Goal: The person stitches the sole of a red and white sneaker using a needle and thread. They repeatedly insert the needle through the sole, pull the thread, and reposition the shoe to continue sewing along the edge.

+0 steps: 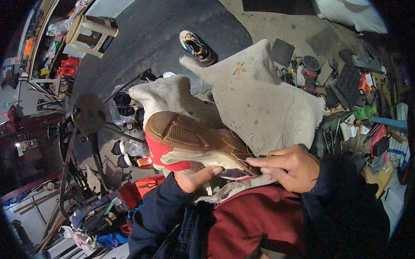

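A shoe [189, 144] with a ribbed brown sole and a red and cream upper lies sole up across my lap. My left hand [197, 177] holds its near side, thumb along the upper and the other fingers hidden beneath. By the sole's edge at the right end, my right hand [289, 168] is closed in a pinch, forefinger stretched toward the shoe. A thin, pointed metal tool shows at that fingertip; its exact kind is unclear. Loose thread [257, 145] loops above the fingers. Under the shoe, a pale spotted cloth [261, 98] covers my legs.
A black metal stand with a round plate [89, 113] rises at left, with shoes on the floor behind it. A plastic stool [92, 35] stands at the far left. Tools, a green bottle [365, 112] and scraps crowd the right side. A single shoe [196, 45] shows beyond the cloth.
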{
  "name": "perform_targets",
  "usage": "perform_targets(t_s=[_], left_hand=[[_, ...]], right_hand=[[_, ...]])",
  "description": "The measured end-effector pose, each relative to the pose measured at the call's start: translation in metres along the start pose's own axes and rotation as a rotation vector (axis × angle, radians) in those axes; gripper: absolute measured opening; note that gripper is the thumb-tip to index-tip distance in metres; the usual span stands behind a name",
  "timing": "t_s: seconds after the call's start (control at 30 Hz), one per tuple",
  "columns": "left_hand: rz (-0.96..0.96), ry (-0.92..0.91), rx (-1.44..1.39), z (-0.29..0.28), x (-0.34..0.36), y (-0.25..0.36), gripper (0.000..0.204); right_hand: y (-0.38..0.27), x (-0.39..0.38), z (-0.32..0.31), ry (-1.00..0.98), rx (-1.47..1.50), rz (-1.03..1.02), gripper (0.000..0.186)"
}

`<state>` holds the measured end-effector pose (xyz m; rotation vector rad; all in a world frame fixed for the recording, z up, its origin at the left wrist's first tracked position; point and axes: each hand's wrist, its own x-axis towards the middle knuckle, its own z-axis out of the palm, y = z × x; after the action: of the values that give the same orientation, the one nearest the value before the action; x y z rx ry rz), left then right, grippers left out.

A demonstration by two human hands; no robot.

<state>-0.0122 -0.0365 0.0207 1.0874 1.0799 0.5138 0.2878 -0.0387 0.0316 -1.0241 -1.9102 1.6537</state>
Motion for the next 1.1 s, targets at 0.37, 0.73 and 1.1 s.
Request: perform_targets(t_s=[0.37,0.73,1.1], left_hand=[[0.102,-0.058,-0.097,0.010,0.016,-0.003,0.044],[0.198,-0.064,-0.042,-0.005,0.029,-0.009,0.031],[0.276,0.010,-0.180,-0.013,0.029,-0.014,0.025]], right_hand=[[-0.026,0.054,-0.053,-0.324,-0.106,0.152,0.025],[-0.011,0.072,-0.038,-0.376,-0.231,0.116,0.029],[-0.022,0.082,-0.015,-0.309,-0.177,0.264,0.023]])
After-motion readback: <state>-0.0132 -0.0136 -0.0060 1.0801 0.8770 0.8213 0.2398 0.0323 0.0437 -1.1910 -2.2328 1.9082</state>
